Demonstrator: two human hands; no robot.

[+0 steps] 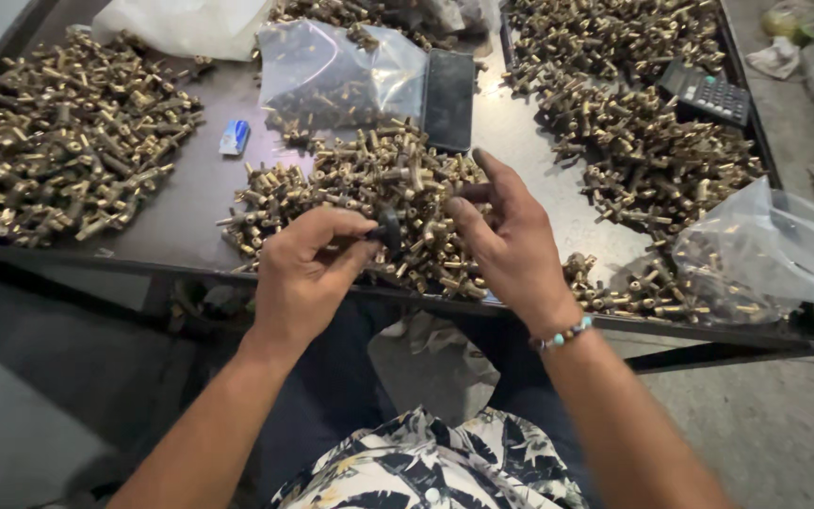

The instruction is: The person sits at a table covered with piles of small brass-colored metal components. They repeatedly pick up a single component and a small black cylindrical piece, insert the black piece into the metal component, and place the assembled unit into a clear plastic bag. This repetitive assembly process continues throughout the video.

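Left hand (305, 269) pinches small round black rubber-like disc (389, 229) at its fingertips; right hand (506, 240) half-curled just beside it, grasp unclear. Heap of small brass fittings (369, 179) directly behind the grip.

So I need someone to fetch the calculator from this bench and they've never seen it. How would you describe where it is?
Start at the dark metal table covered in heaps of small brass fittings, and go to its far right corner. There, against the big right-hand brass pile, lies the calculator. It is flat, black and has a grid of keys, unlike the keyless black slab near the centre.
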